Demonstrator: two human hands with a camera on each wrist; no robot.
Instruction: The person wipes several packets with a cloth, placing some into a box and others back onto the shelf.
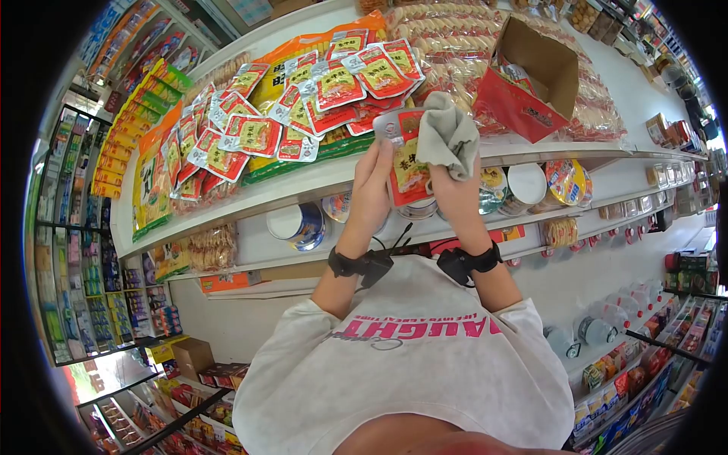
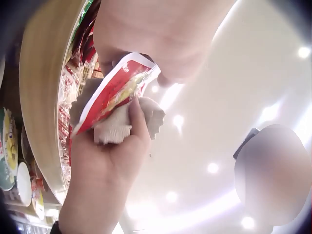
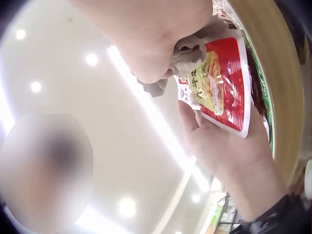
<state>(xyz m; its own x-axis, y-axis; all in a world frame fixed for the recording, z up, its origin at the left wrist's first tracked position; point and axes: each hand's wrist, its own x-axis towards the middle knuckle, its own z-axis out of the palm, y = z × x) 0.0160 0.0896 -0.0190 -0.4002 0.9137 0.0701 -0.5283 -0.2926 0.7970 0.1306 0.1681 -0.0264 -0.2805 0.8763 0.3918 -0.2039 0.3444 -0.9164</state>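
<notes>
My left hand point(image 1: 370, 182) pinches a red snack packet point(image 1: 407, 182) by its silver-white side edge, thumb on the printed face. In my right hand point(image 1: 456, 201) is a bunched grey cloth point(image 1: 449, 140), which lies against the packet's upper right part. From the left wrist view, the right thumb presses the cloth point(image 2: 114, 127) onto the packet's face. The right wrist view shows the left hand point(image 3: 222, 144) supporting the packet point(image 3: 226, 83) from behind and below. Both hands are just over the shelf's front edge. A pile of similar red packets point(image 1: 326, 98) lies on the shelf to the left.
Large yellow-orange bags point(image 1: 152, 186) lie under the pile. An open red cardboard box point(image 1: 523, 106) stands to the right, on rows of clear-wrapped snacks point(image 1: 447, 53). Tubs point(image 1: 296, 226) fill the shelf below the white shelf edge point(image 1: 258, 199). Stocked racks point(image 1: 98, 265) stand at the left.
</notes>
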